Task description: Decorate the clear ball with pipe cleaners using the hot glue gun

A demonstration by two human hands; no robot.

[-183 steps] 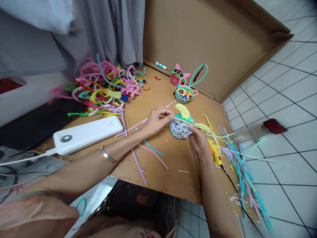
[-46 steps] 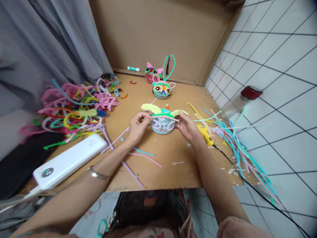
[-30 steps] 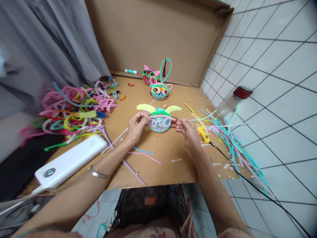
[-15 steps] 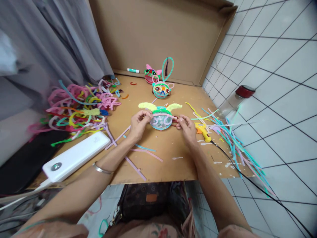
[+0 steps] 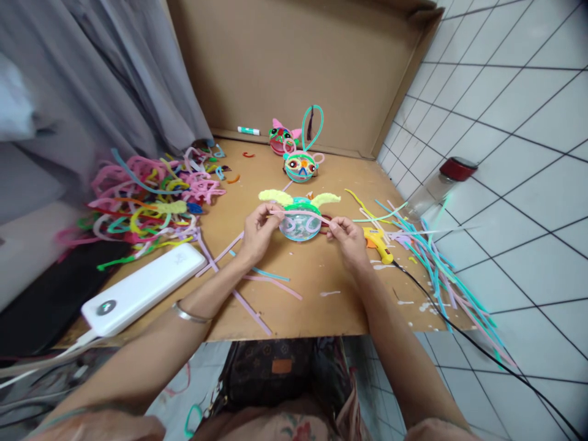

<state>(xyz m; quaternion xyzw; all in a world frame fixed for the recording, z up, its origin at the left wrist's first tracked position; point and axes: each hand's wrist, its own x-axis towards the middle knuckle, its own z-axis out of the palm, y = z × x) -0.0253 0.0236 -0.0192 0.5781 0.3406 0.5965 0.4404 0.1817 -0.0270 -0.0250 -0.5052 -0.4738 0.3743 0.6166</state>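
A pink pipe cleaner [image 5: 303, 214] stretches between my two hands, in front of a clear round ornament [image 5: 299, 229]. My left hand [image 5: 261, 231] pinches its left end, and my right hand [image 5: 346, 237] pinches the right end. The ornament has a turquoise rim, a green band, lilac rings on its front and two pale yellow ear shapes [image 5: 325, 199] on top. Something dark red shows beside it, partly behind my right fingers. Close to my right hand lies a yellow glue gun [image 5: 379, 245] with a black cord.
Two decorated round figures [image 5: 300, 166] stand at the back. A heap of colourful pipe cleaners [image 5: 147, 196] and a white power bank [image 5: 144, 289] are on the left. Loose pipe cleaners [image 5: 441, 275] and a red-lidded bottle [image 5: 441, 187] line the right side. A glue stick [image 5: 248, 130] lies by the cardboard.
The view has shifted very slightly. Both hands keep the pink pipe cleaner stretched in front of the ornament, its right end now a little lower.
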